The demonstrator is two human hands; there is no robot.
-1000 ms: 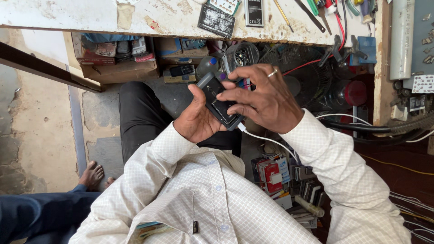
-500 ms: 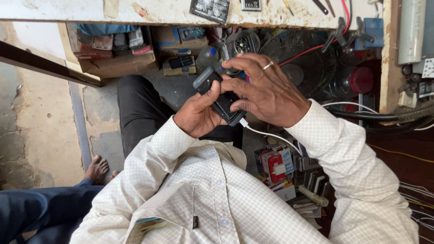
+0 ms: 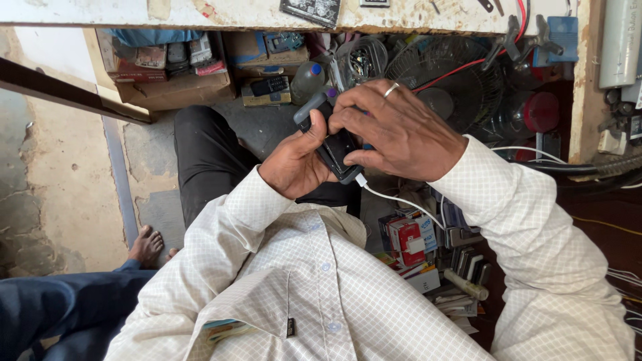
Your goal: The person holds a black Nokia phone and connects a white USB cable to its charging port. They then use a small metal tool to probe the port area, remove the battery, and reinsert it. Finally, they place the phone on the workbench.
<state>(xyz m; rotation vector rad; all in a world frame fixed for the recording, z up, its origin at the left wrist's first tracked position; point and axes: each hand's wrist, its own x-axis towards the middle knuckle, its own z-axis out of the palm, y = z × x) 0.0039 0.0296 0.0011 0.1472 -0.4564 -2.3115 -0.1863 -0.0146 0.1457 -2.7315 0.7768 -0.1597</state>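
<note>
From the head camera, looking straight down the person's chest, both hands meet in front of the body over the lap. The left hand (image 3: 294, 160) cradles a small black device (image 3: 332, 144) from below, its fingers curled around the underside and grasping it. The right hand (image 3: 394, 130) lies over the top of the same device, fingers (image 3: 354, 113) bent and pressing on its upper end, a ring showing on one of them. A white cable (image 3: 401, 204) is plugged into the device's near end and trails away to the right, down past the sleeve. The device sits between the two palms, tilted, well below the edge of the bench (image 3: 221, 13) that runs across the top. Under that bench stand a cardboard box (image 3: 174, 87) of odds and ends and a fan (image 3: 448, 80) with a wire guard. At lower left a bare foot (image 3: 146, 244) rests on the concrete floor.
</note>
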